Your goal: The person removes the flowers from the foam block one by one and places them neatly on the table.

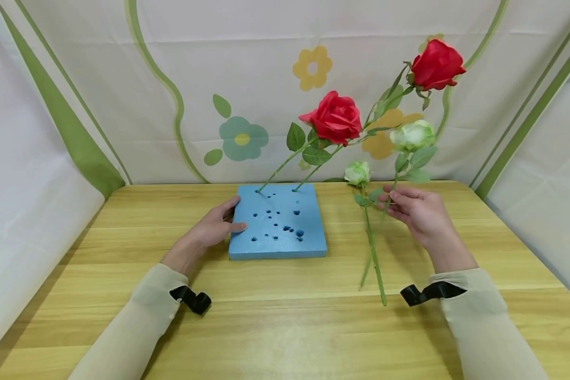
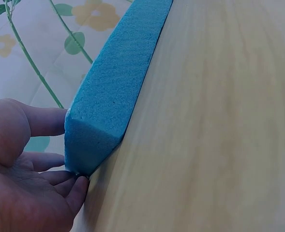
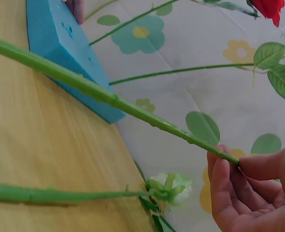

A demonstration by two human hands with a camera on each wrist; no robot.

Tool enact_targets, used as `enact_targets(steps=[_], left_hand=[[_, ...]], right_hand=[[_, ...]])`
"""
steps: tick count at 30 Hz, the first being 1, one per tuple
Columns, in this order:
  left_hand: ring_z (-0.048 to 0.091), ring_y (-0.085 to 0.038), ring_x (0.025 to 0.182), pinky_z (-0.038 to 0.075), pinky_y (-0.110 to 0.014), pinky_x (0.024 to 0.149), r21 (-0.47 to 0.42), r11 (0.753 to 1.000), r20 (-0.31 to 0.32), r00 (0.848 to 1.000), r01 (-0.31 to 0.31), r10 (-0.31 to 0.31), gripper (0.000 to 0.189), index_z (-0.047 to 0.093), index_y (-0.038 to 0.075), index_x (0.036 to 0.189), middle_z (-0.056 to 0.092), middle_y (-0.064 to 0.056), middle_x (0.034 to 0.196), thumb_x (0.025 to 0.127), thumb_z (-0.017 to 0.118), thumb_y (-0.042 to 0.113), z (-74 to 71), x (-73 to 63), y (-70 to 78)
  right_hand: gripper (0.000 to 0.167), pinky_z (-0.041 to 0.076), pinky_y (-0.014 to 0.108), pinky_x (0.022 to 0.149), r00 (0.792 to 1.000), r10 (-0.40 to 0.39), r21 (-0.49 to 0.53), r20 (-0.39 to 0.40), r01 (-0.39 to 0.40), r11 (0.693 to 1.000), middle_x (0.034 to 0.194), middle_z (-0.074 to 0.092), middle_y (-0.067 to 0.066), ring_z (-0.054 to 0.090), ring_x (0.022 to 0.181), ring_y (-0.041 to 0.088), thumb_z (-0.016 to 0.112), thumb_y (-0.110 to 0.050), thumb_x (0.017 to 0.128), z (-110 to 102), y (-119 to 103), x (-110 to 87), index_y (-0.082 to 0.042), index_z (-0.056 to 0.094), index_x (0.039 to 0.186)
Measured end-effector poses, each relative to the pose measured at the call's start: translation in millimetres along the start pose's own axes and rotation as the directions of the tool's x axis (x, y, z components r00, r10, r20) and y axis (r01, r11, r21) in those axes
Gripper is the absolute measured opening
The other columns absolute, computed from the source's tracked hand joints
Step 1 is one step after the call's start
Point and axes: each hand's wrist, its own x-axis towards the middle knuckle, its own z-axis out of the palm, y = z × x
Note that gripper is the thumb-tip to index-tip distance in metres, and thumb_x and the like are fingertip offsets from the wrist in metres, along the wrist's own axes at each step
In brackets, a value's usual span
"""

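My left hand (image 1: 209, 227) grips the left edge of a blue foam block (image 1: 309, 221), thumb on its top face. In the left wrist view the fingers (image 2: 77, 193) reach the block's lower corner. Two artificial red roses, a nearer one (image 1: 334, 119) and a farther one (image 1: 438, 66), stand leaning right, their stems in holes along the block's back edge. My right hand (image 1: 420, 211) pinches the green stem (image 3: 132, 111) of a pale green-white rose (image 1: 413, 135) between thumb and fingers, its bloom above the hand. A second pale rose (image 1: 358, 174) lies on the table, left of that hand.
Several open holes dot the block's top. The wooden table (image 1: 285, 327) ends at the back against a white curtain (image 1: 256, 63) printed with flowers and green lines. White fabric (image 1: 24, 184) also hangs on both sides. A black strap (image 1: 432, 293) crosses each sleeve cuff.
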Motion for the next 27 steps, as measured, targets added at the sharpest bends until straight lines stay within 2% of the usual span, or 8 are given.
enact_targets(steps=[7, 10, 13, 16, 20, 27], left_hand=[[0.013, -0.038, 0.167, 0.016, -0.054, 0.135, -0.008, 1.0, 0.002, 1.0, -0.001, 0.001, 0.085, 0.008, 0.012, 0.172, 0.009, -0.014, 0.18, 0.107, 0.062, 0.013, -0.2, -0.1, -0.5], [0.012, -0.038, 0.167, 0.016, -0.054, 0.135, -0.012, 1.0, 0.002, 1.0, -0.003, 0.003, 0.085, 0.008, 0.012, 0.172, 0.008, -0.014, 0.18, 0.107, 0.062, 0.013, -0.1, 0.0, -0.6], [0.012, -0.038, 0.167, 0.016, -0.054, 0.135, -0.015, 1.0, 0.002, 1.0, -0.003, 0.003, 0.085, 0.008, 0.012, 0.172, 0.008, -0.014, 0.18, 0.107, 0.062, 0.013, 0.2, 0.0, -0.5], [0.012, -0.038, 0.167, 0.016, -0.054, 0.135, -0.016, 1.0, 0.001, 1.0, -0.001, 0.001, 0.085, 0.008, 0.012, 0.172, 0.009, -0.014, 0.18, 0.107, 0.062, 0.012, 0.2, 0.0, -0.5], [0.013, -0.037, 0.167, 0.016, -0.053, 0.136, -0.015, 1.0, 0.0, 1.0, 0.003, -0.003, 0.085, 0.008, 0.012, 0.172, 0.009, -0.014, 0.18, 0.106, 0.062, 0.012, -0.2, 0.2, -0.9], [0.012, -0.037, 0.167, 0.016, -0.053, 0.136, -0.026, 1.0, 0.0, 1.0, 0.0, 0.0, 0.086, 0.008, 0.013, 0.172, 0.009, -0.014, 0.18, 0.106, 0.063, 0.012, -0.7, 0.7, -2.0]], right_hand=[[0.02, 0.063, 0.02, 0.081, 0.999, 0.047, -0.083, 0.004, -0.047, 0.995, 0.101, 0.082, -0.008, 0.079, 0.089, 0.009, 0.06, -0.01, 0.108, -11, 7, 6.0, -0.018, 0.079, 0.106], [0.02, 0.062, 0.019, 0.082, 0.998, 0.061, -0.107, 0.0, -0.061, 0.992, 0.101, 0.082, -0.009, 0.079, 0.09, 0.008, 0.059, -0.01, 0.109, -15, 10, 8.7, -0.007, 0.074, 0.122], [0.038, 0.062, 0.019, 0.083, 0.997, 0.076, -0.133, -0.004, -0.076, 0.988, 0.101, 0.081, -0.012, 0.079, 0.091, 0.007, 0.058, -0.008, 0.109, -19, 14, 11.9, 0.007, 0.057, 0.144], [0.055, 0.062, 0.018, 0.084, 0.996, 0.09, -0.162, -0.003, -0.09, 0.983, 0.097, 0.081, -0.012, 0.079, 0.091, 0.005, 0.057, -0.006, 0.109, -22, 18, 14.0, 0.016, 0.037, 0.156], [0.06, 0.062, 0.017, 0.085, 0.994, 0.109, -0.182, -0.005, -0.108, 0.977, 0.094, 0.082, -0.01, 0.078, 0.091, 0.004, 0.055, -0.007, 0.11, -26, 20, 14.2, 0.016, 0.029, 0.159], [0.058, 0.061, 0.017, 0.087, 0.992, 0.125, -0.18, -0.028, -0.128, 0.975, 0.094, 0.082, -0.01, 0.078, 0.092, 0.004, 0.054, -0.006, 0.11, -28, 24, 13.9, 0.014, 0.031, 0.16]])
